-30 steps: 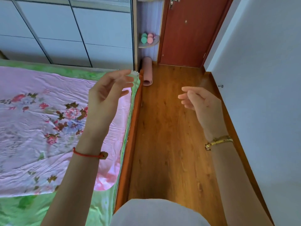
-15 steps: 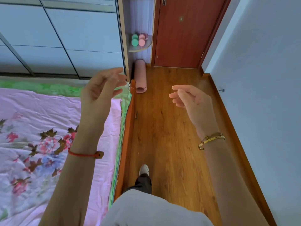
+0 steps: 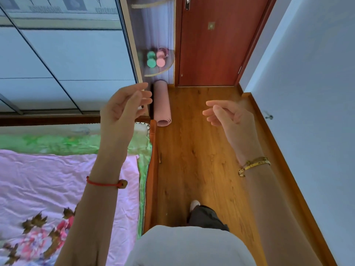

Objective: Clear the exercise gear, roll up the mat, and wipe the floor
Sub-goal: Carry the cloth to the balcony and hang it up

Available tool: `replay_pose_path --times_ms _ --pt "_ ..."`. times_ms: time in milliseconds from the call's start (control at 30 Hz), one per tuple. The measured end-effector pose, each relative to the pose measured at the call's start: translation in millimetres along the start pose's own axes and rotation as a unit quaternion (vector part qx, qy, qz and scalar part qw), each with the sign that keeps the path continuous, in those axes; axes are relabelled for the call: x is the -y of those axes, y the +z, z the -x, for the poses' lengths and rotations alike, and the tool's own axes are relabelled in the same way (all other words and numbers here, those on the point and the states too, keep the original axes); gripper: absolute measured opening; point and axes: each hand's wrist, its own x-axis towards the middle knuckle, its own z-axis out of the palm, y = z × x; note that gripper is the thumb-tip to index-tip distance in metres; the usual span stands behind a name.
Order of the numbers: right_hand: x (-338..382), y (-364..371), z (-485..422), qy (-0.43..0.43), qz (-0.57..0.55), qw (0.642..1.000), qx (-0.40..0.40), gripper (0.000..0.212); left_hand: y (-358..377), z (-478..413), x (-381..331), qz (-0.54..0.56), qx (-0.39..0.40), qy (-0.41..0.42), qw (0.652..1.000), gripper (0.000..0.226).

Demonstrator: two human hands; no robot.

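Between the bed (image 3: pixel 57 179) and the right-hand wall (image 3: pixel 307 93), the wooden floor (image 3: pixel 201 160) forms a narrow strip running to the door (image 3: pixel 209 45). Wiping is judged not yet done, since no cloth is in view. The mat (image 3: pixel 162 103) lies rolled on the floor at the far end, against the wardrobe corner and just beyond the bed frame, probably parked there to keep the strip open. It is pink, a tight cylinder, with its spiral end facing the camera. Two dumbbells (image 3: pixel 151 61), one green and one pink, rest side by side on the corner shelf (image 3: pixel 165 71) above the mat, off the floor. The left hand (image 3: pixel 123 110) and right hand (image 3: pixel 230 118) are raised before the body, fingers loosely curved, holding nothing, presumably ready for the next item.
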Motion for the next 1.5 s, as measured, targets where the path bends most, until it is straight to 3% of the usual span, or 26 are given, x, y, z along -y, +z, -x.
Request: replay_pose_path --times_ms 600,1033,1500 --pt "-61.1 56.8 -412.2 -0.016 -0.035 0.996 0.078 0.023 98.9 -356.8 80.9 -0.006 -0.081 0.000 0.997 0.022" --pt "-92.0 140.3 -625.8 0.004 -0.078 0.990 0.113 0.022 106.1 -571.5 145.1 -0.019 -0.103 0.008 0.994 0.023" --pt "-110.2 232.5 -837.8 0.029 -0.103 0.991 0.080 0.022 105.2 -815.0 182.3 -0.036 -0.063 0.026 0.997 0.023"
